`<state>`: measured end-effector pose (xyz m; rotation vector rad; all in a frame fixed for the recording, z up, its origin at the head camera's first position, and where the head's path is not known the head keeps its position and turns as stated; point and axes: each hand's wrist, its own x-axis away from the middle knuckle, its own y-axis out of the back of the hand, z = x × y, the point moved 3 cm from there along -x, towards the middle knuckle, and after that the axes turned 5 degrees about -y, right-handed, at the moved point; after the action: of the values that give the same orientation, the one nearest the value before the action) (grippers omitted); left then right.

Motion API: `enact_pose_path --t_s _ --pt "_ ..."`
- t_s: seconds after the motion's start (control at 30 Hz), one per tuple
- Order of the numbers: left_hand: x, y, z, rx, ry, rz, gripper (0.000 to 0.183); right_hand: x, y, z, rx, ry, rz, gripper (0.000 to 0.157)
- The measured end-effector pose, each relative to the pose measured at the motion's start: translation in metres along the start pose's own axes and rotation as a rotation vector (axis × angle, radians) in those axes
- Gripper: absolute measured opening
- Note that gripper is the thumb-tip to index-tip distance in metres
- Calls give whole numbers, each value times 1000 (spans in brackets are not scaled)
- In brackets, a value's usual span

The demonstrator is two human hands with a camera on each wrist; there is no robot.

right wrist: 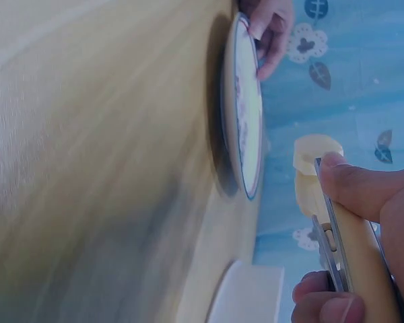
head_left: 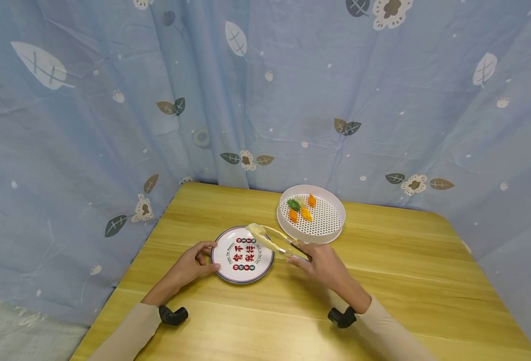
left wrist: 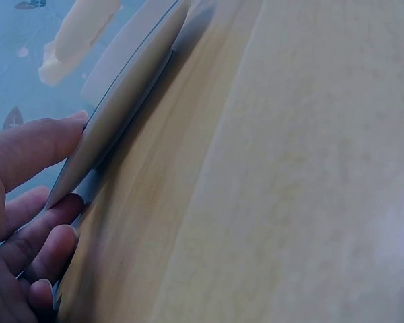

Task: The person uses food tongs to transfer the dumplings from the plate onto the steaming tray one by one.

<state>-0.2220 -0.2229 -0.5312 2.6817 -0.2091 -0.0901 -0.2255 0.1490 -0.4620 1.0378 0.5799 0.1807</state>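
Observation:
My left hand pinches the near-left rim of a white plate with red and coloured lettering. In the left wrist view the thumb lies over the rim and the fingers are under it. My right hand grips a pair of tongs with cream-coloured heads. Those heads hang over the plate's upper right side in the head view. From the right wrist the tongs show between thumb and curled fingers, the plate beyond them.
A round white tray with a perforated base stands behind the plate, to the right. On its left side lie several small orange, yellow, green and pale pieces. A patterned blue curtain hangs behind the wooden table.

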Motion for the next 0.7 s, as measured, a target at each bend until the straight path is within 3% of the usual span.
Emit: enact_pose_path --t_s 0.3,0.7 --pt "-2 0 0 -3 -10 -1 61 3 18 -18 0 -69 -30 56" --pt "-1 -1 0 3 -12 3 61 6 35 -40 21 -93 -72 58"
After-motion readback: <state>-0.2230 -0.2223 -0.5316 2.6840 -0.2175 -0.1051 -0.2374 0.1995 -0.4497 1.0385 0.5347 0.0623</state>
